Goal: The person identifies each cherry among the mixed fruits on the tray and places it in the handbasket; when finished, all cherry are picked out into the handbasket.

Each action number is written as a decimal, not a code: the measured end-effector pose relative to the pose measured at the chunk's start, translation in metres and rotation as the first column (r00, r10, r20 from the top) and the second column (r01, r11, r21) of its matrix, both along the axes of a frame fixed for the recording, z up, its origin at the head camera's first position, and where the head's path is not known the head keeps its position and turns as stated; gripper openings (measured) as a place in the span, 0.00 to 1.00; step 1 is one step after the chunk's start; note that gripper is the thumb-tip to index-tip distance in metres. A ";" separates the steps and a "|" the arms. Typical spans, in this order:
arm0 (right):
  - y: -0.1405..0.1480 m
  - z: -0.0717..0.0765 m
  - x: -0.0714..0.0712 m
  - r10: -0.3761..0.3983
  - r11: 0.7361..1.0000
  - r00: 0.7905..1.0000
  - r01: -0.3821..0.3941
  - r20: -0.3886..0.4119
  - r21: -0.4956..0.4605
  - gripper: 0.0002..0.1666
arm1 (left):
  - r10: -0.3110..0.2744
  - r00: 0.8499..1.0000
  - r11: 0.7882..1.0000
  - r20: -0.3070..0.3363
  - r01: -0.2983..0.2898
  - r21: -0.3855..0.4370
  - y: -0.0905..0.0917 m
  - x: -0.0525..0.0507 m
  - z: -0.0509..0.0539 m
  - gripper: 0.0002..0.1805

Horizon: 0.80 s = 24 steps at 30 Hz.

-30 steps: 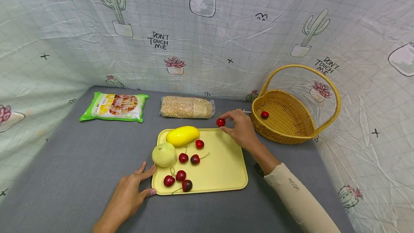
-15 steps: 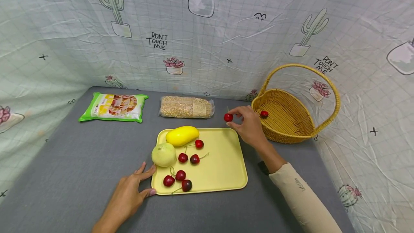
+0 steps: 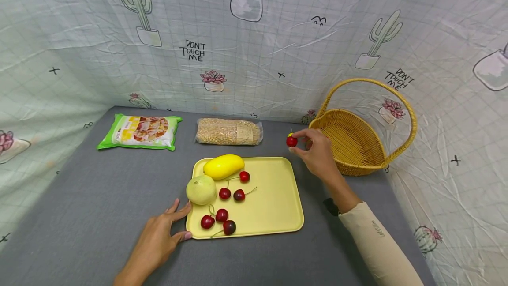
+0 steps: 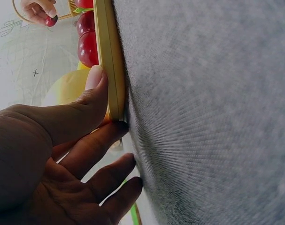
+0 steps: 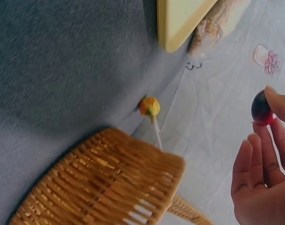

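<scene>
My right hand [image 3: 319,153] pinches a dark red cherry [image 3: 291,141] by thumb and fingertips, in the air left of the wicker basket [image 3: 357,167]. In the right wrist view, that cherry [image 5: 261,108] is held above the basket's side. My left hand [image 3: 158,237] touches the left edge of the yellow tray [image 3: 274,206] with thumb and index finger, near its front corner; the other fingers are spread. On the tray lie a yellow mango-like fruit [image 3: 224,167], a pale green round fruit [image 3: 201,190] and several stemmed cherries [image 3: 225,193].
A lollipop [image 5: 150,107] with a white stick lies against the basket's outside. Towards the back are a green-edged food bag [image 3: 140,131] and a clear pack of yellow kernels [image 3: 229,131]. A printed cloth [image 3: 254,65] hangs behind the grey table [image 3: 99,206].
My right hand has carried the cherry rightward and slightly back from the tray's far edge towards the basket, now covering the cherry inside it. The left hand and tray stay put.
</scene>
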State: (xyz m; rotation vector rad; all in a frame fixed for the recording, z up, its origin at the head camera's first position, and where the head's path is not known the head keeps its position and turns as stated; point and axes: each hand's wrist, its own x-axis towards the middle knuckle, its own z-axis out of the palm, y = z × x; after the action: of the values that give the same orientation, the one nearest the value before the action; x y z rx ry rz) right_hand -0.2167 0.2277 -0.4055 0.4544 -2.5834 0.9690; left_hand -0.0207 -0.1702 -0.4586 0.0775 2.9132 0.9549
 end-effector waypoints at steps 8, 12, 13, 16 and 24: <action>0.019 0.002 0.002 -0.029 0.997 0.998 0.033 0.052 -0.072 0.20 | -0.006 1.000 1.000 -0.012 0.006 -0.003 0.000 0.000 -0.001 0.41; 0.028 0.002 0.001 -0.067 0.992 0.996 0.073 0.064 -0.103 0.20 | -0.008 1.000 1.000 -0.015 0.008 -0.003 0.000 -0.001 -0.001 0.41; 0.030 0.001 0.000 -0.075 0.991 0.995 0.082 0.067 -0.110 0.20 | -0.010 1.000 1.000 -0.014 0.010 -0.004 0.000 -0.001 -0.002 0.41; 0.037 0.000 -0.002 -0.096 0.987 0.993 0.104 0.074 -0.119 0.19 | -0.005 1.000 1.000 -0.004 0.005 -0.006 0.000 -0.001 -0.001 0.41; 0.055 -0.001 -0.006 -0.122 0.984 0.991 0.128 0.059 -0.122 0.19 | -0.005 1.000 1.000 0.018 0.005 -0.003 0.000 -0.002 -0.001 0.42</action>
State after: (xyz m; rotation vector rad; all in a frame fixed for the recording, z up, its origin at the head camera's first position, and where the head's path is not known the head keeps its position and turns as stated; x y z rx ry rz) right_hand -0.2227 0.2831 -0.4061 0.2335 -2.5424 1.1039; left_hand -0.0224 -0.1704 -0.4596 0.0757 2.8962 0.9458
